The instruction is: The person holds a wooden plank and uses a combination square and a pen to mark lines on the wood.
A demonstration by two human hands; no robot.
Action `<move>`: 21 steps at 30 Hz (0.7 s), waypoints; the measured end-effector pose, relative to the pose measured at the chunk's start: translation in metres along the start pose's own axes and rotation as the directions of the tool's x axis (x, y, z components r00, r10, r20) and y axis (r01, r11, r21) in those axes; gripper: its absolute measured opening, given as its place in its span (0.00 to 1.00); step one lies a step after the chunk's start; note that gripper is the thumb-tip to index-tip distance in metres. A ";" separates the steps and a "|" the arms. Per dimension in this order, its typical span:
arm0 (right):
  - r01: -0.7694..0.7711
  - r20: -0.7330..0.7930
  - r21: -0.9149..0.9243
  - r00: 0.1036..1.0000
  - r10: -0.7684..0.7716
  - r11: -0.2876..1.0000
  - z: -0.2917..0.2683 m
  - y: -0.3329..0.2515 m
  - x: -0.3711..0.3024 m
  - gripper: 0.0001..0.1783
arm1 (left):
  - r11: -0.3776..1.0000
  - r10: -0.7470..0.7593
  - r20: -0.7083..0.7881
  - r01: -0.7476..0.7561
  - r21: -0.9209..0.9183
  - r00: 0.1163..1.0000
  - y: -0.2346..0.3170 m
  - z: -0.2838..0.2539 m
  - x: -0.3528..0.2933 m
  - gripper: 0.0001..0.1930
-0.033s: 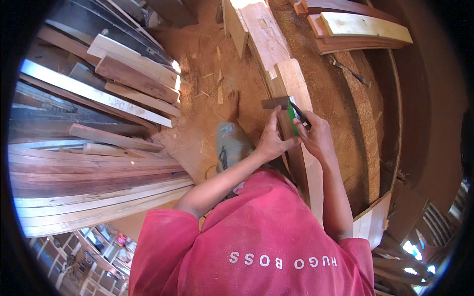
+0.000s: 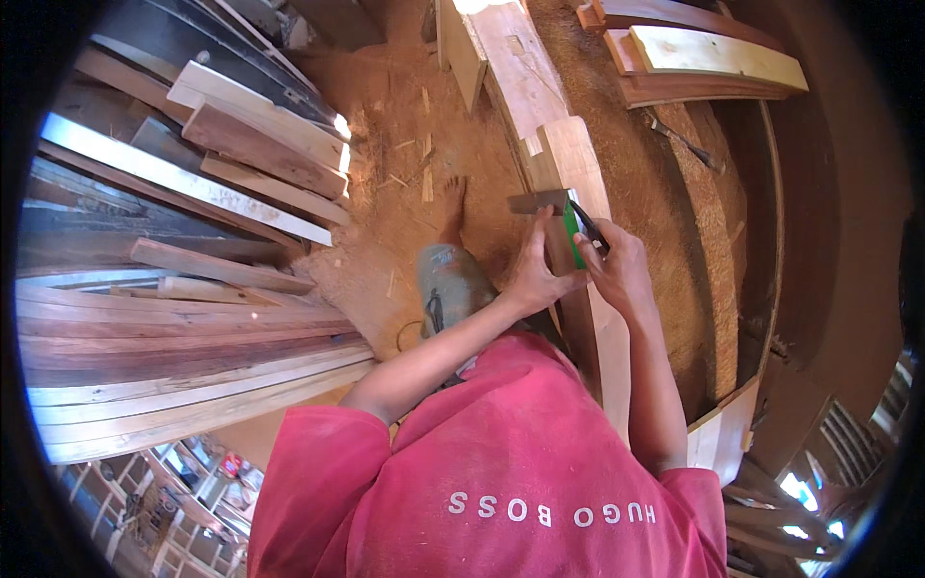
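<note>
One right hand (image 2: 620, 273) grasps one slim black marking stick (image 2: 589, 223) between thumb and fingers, its tip beside one square with a green stock and grey blade (image 2: 571, 231). One left hand (image 2: 533, 277) has its fingertips at the square's blade and its thumb spread toward the right hand; whether it clasps the square or only presses on it, I cannot tell. The square lies across one pale, round-ended wooden beam (image 2: 568, 149), its blade jutting past the beam's left edge. Beyond the beam runs one long pinkish timber (image 2: 525, 89) with one rectangular recess.

To the left are one bare foot (image 2: 455, 210) and one grey-green trouser knee (image 2: 448, 287). Farther left, three short boards lie side by side: one pale board (image 2: 226, 104), one reddish-brown board (image 2: 252, 146) and one tan board (image 2: 275, 187). One long whitish plank (image 2: 173, 175) lies near them. At upper right, one cream curved plank (image 2: 723, 58) rests on reddish boards (image 2: 708, 90), with one dark, slender tool (image 2: 686, 144) below.
</note>
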State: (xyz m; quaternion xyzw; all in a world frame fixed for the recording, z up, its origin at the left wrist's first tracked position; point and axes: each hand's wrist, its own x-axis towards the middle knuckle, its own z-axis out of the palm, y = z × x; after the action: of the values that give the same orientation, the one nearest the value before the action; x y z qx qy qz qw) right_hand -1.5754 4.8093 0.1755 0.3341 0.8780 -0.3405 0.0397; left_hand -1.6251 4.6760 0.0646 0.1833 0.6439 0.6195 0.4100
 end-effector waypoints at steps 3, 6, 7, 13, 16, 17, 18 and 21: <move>-0.007 0.020 -0.014 1.000 0.007 1.000 0.002 0.008 0.009 0.13 | 0.985 0.148 -0.097 -0.138 0.106 0.984 -0.029 0.020 0.015 0.64; -0.045 0.041 -0.044 0.998 0.047 0.998 0.000 0.012 0.014 0.13 | 0.958 0.251 -0.138 -0.226 0.178 0.958 -0.034 0.026 0.021 0.65; -0.060 0.033 -0.059 0.998 0.062 0.996 0.001 0.011 0.016 0.13 | 0.961 0.243 -0.141 -0.219 0.167 0.960 -0.036 0.027 0.023 0.65; -0.085 0.025 -0.002 0.996 0.085 0.996 0.011 0.013 0.024 0.12 | 0.958 0.271 -0.171 -0.249 0.141 0.947 -0.048 0.032 0.035 0.63; -0.114 0.057 -0.035 0.992 0.116 0.993 0.011 0.016 0.027 0.13 | 0.959 0.271 -0.195 -0.247 0.139 0.943 -0.053 0.033 0.035 0.63; -0.117 0.061 -0.040 0.991 0.120 0.992 0.011 0.015 0.026 0.13 | 0.956 0.280 -0.188 -0.254 0.150 0.941 -0.053 0.032 0.035 0.62; -0.139 0.073 -0.030 0.987 0.141 0.990 0.009 0.013 0.026 0.13 | 0.952 0.289 -0.182 -0.262 0.160 0.940 -0.053 0.032 0.035 0.62; -0.149 0.089 -0.020 0.985 0.150 0.989 0.007 0.008 0.027 0.13 | 0.960 0.266 -0.195 -0.240 0.144 0.944 -0.051 0.032 0.035 0.62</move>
State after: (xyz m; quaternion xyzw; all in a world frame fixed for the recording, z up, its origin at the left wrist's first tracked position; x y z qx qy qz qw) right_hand -1.5923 4.8243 0.1579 0.3831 0.8499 -0.3456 0.1069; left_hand -1.6086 4.7144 0.0093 0.2212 0.6906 0.6438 0.2443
